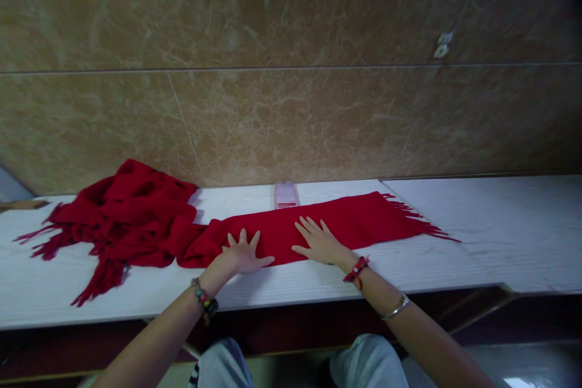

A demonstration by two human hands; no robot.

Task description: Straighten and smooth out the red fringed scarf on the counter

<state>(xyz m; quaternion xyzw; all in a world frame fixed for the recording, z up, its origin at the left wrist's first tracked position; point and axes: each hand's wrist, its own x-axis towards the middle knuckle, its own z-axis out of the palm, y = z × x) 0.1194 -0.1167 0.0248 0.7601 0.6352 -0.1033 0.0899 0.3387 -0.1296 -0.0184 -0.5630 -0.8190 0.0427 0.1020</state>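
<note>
A red fringed scarf lies stretched flat on the white tabletop, its tassels pointing right. My left hand rests palm down on the scarf's left part, fingers spread. Close to the middle, my right hand also presses flat on the cloth with its fingers apart. Left of my hands sits a crumpled heap of red fringed cloth; I cannot tell whether it joins the flat scarf. Just behind the scarf's upper edge is a small pale, pink-edged flat object, partly covered by the cloth.
A white wood-grain table runs along a brown marbled wall, with a seam to the right. A wooden strip lies at the far left. Wall sockets are up on the right. My knees are below the front edge.
</note>
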